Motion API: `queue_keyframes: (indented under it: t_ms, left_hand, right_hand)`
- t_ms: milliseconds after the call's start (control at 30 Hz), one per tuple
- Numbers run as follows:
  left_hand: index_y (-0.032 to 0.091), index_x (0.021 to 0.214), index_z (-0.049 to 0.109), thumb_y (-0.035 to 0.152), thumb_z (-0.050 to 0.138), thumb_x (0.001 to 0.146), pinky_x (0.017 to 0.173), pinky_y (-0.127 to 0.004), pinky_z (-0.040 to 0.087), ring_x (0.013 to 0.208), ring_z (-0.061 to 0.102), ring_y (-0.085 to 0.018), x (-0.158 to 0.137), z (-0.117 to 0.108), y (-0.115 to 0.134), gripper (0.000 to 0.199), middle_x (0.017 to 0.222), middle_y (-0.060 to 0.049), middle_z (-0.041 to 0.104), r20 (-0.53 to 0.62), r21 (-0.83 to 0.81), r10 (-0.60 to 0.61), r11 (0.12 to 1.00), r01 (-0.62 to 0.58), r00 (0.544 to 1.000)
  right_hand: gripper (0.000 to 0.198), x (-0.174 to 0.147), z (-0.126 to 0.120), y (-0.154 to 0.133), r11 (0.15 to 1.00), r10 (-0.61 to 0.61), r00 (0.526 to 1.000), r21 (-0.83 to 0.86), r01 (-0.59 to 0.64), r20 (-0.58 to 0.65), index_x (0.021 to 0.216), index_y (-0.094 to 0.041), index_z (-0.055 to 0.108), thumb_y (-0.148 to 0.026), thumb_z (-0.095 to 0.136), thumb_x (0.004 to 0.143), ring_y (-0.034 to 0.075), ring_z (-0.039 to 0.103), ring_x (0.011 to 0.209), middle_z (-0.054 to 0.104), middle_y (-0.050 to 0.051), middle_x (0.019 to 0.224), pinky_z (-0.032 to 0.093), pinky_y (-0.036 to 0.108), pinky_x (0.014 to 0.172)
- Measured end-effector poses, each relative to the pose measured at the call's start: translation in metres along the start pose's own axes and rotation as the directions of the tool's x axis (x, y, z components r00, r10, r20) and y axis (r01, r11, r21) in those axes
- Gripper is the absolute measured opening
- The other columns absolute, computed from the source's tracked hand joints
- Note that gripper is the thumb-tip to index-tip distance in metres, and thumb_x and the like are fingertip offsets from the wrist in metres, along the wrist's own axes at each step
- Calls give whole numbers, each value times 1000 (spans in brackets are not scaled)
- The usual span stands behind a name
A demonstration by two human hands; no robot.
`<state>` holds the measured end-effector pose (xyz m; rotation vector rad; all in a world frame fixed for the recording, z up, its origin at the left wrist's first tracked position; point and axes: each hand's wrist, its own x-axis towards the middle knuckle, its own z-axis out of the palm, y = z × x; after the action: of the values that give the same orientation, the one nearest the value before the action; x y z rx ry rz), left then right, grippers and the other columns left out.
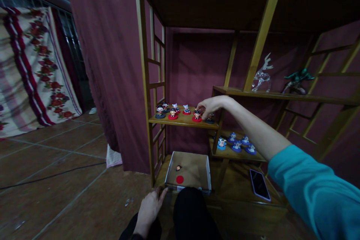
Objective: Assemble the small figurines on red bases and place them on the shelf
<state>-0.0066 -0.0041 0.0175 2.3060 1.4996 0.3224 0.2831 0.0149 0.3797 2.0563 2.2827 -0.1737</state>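
Note:
My right hand (212, 105) reaches over the upper shelf, its fingers closed about the head of a small figurine with a red base (197, 116). The figurine stands upright at the shelf's front edge. A figurine with a dark base (210, 118) is partly hidden behind that hand. Further left on the same shelf are a red-based figurine (173, 114), a dark-based figurine (160, 111) and several others. My left hand (151, 205) lies empty by my leg, fingers loosely stretched toward the box corner. Inside the shallow box (208, 172) are a small figurine piece (178, 168) and a red disc (179, 179).
On the lower right shelf stand several purple-blue figurines (236, 146) and a blue-based one (221, 143). A phone (260, 184) lies below them. The higher shelf bears a clear deer ornament (262, 77) and a green ornament (298, 80). Wooden uprights (144, 82) frame the shelves.

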Motion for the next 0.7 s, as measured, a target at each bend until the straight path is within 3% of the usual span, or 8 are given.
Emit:
queue_keyframes:
  t_ms: [133, 333, 700]
  left_hand:
    - [22, 105, 55, 44, 25, 87, 78, -26, 42, 95, 61, -19, 0, 1, 2, 42, 97, -8, 66, -2, 16, -12, 1000, 12, 1000]
    - [21, 102, 57, 44, 24, 88, 76, -25, 43, 92, 62, -19, -2, -6, 6, 42, 93, -8, 67, 30, 78, -13, 997, 11, 999]
    - [21, 100, 57, 45, 27, 87, 74, -25, 43, 91, 62, -19, -2, -8, 9, 40, 92, -9, 67, 19, 109, -25, 994, 23, 1000]
  right_hand:
    - [54, 3, -1, -7, 998, -67, 996, 13, 68, -61, 105, -24, 60, -36, 73, 54, 16, 59, 80, 65, 0, 96, 41, 20, 62]
    - [40, 12, 5, -14, 985, -30, 998, -172, 21, -49, 100, -22, 62, -35, 65, 62, 15, 59, 76, 66, 2, 91, 37, 21, 57]
    - [34, 16, 7, -9, 980, 41, 998, -192, -51, -54, 95, -20, 66, -32, 63, 63, 14, 59, 72, 68, 2, 88, 38, 21, 59]
